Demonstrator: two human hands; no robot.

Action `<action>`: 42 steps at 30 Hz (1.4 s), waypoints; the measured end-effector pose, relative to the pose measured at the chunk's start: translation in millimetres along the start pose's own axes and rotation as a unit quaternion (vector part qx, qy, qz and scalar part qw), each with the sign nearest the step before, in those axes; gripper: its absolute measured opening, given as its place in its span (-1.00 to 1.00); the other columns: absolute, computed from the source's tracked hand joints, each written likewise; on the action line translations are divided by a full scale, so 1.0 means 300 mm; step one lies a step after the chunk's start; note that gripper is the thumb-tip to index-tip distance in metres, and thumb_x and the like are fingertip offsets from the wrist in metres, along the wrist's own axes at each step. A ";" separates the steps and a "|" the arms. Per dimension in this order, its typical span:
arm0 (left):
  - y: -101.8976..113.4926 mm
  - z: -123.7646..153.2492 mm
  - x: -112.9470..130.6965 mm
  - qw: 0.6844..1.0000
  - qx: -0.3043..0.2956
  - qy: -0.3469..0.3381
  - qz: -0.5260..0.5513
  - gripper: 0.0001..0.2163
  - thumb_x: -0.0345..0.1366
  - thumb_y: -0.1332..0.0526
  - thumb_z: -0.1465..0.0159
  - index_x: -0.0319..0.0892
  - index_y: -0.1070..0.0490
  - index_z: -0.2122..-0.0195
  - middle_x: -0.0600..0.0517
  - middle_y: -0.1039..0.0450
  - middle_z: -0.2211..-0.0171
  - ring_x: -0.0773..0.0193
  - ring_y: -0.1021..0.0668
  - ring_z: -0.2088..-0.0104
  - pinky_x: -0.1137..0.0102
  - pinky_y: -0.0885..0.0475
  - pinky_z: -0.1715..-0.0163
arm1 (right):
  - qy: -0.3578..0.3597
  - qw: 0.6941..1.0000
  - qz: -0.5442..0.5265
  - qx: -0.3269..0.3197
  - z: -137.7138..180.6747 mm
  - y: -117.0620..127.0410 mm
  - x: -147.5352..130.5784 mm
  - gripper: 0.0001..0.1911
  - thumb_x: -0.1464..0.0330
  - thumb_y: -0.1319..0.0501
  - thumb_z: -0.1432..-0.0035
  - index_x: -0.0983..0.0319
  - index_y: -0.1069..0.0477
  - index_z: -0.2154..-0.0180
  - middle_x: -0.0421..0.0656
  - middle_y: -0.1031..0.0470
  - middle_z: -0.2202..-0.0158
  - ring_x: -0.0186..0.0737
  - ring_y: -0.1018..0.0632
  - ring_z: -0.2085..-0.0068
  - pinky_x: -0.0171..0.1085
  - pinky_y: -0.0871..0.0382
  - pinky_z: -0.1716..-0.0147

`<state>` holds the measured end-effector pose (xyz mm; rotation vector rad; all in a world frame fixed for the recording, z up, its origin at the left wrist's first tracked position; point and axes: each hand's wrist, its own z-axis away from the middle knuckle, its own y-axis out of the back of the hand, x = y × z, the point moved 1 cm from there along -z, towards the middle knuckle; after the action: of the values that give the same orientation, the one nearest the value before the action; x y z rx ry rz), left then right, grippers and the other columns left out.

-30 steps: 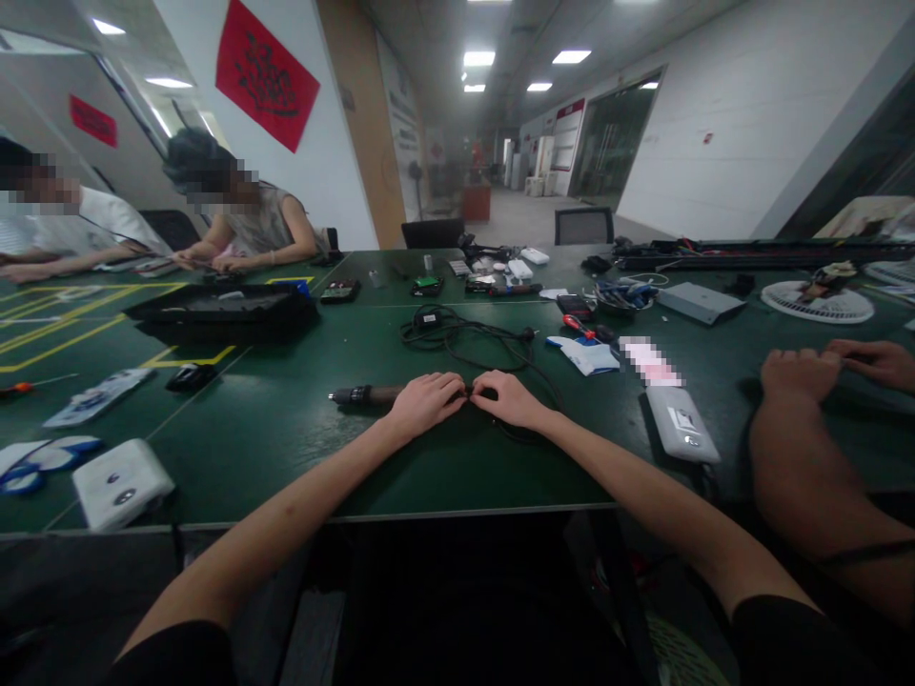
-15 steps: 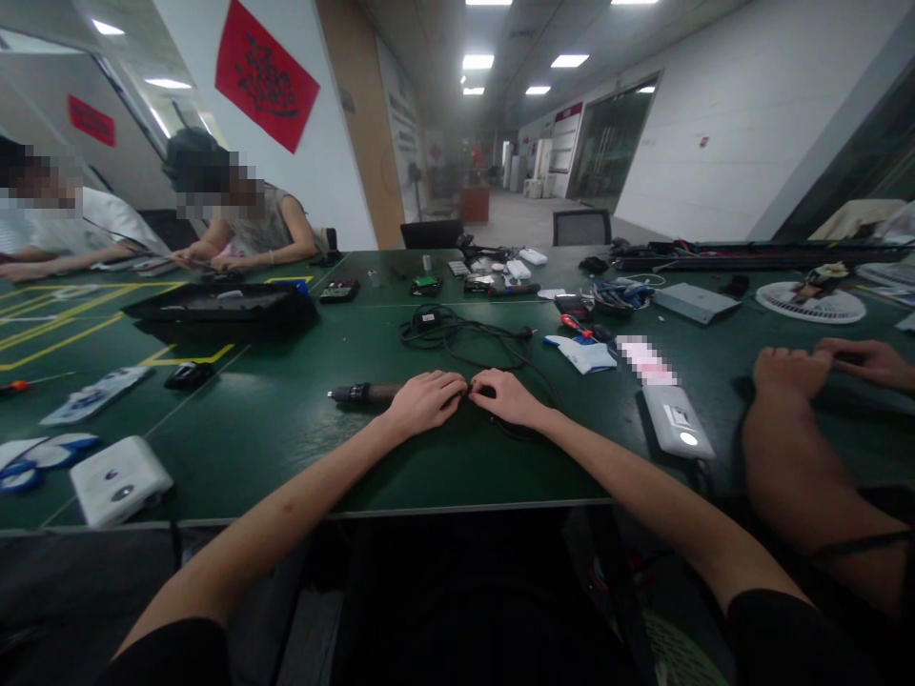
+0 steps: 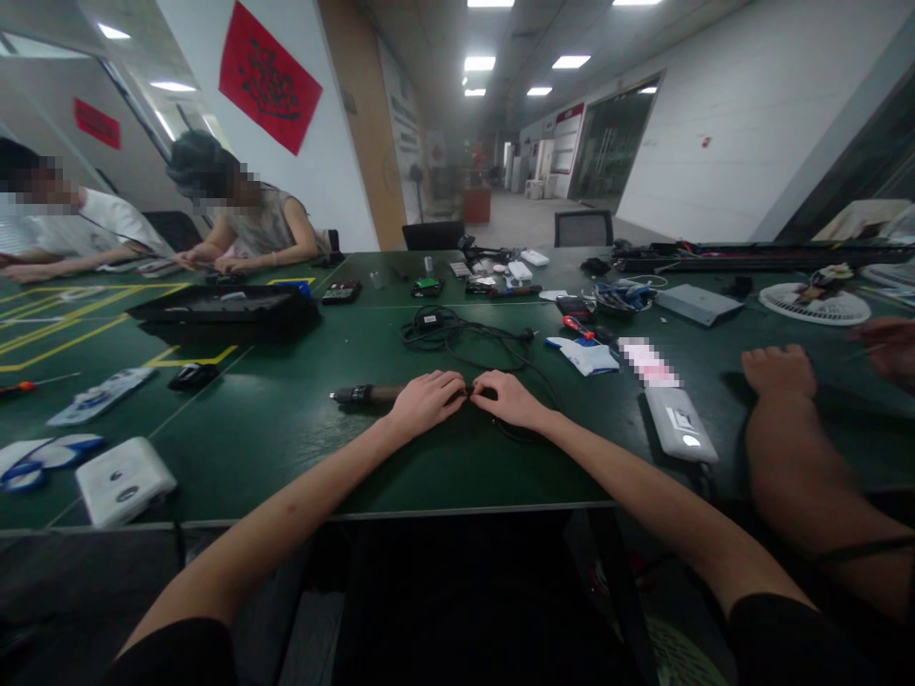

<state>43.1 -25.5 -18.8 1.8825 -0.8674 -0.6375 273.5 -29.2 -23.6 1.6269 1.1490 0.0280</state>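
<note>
My left hand [image 3: 431, 400] is closed over the rear part of a dark electric screwdriver [image 3: 368, 393], which lies on the table with its chuck pointing left. The hand covers the tool's back end. Close beside it, my right hand [image 3: 506, 398] pinches the end of a thin black cable [image 3: 516, 435] against that back end. The fingertips of both hands almost meet, and the small connection between them is too hidden to make out. Beyond my hands lies the looped black cord with its power adapter [image 3: 430, 320].
A white power bank [image 3: 678, 421] and a white bag [image 3: 590, 355] lie to the right, near a co-worker's fist [image 3: 779, 372]. Left are a black tray [image 3: 225, 310], a white box [image 3: 125, 481] and blue-handled scissors [image 3: 25, 476]. Two people sit at the far left.
My hands and the screwdriver stay almost where they were. At the right, the co-worker's hands have come apart, one shifting toward the right edge.
</note>
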 end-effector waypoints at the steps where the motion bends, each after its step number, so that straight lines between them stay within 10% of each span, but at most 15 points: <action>1: 0.000 0.000 0.001 1.000 0.000 0.004 0.000 -0.82 -0.17 -0.14 -0.46 -0.08 -0.42 0.01 -0.04 -0.51 -0.06 0.14 -0.56 0.01 0.24 -0.47 0.00 | -0.001 1.000 0.000 0.000 0.000 0.001 -0.002 -0.93 0.36 -0.31 -0.31 0.21 -0.56 0.25 -0.11 -0.58 0.11 -0.13 -0.54 0.05 -0.13 -0.37 -0.05; 42: 0.003 0.001 -0.001 1.000 -0.005 -0.004 0.006 -0.80 -0.18 -0.16 -0.45 -0.06 -0.43 -0.03 -0.05 -0.51 -0.07 0.13 -0.55 0.01 0.23 -0.46 -0.01 | 0.007 1.000 0.003 0.009 0.001 -0.002 0.003 -0.93 0.35 -0.30 -0.30 0.19 -0.54 0.27 -0.13 -0.59 0.13 -0.12 -0.56 0.07 -0.13 -0.38 -0.05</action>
<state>42.4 -25.7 -18.2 1.8659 -0.8796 -0.6419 273.6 -28.9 -24.6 1.6496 1.1579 0.0329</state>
